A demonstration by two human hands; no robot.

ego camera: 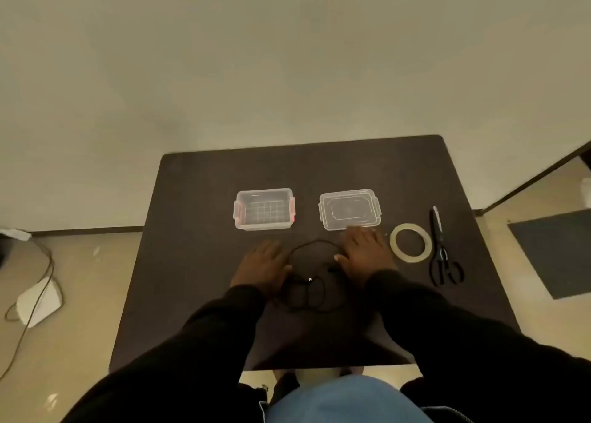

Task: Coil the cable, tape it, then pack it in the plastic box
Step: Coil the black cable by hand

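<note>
A thin black cable [311, 274] lies in loose loops on the dark table [198, 262], between my two hands. My left hand [263, 267] rests flat on the table at the cable's left side, fingers spread, holding nothing. My right hand [364, 253] lies flat at the cable's right side, also holding nothing. The clear plastic box [264, 209] with red clips stands open beyond my left hand. Its clear lid [350, 209] lies separately beyond my right hand. A roll of clear tape [411, 242] sits just right of my right hand.
Black scissors [443, 253] lie right of the tape, near the table's right edge. On the floor at left are a white object and a trailing wire [35, 298]. A dark mat [556, 250] lies on the floor at right.
</note>
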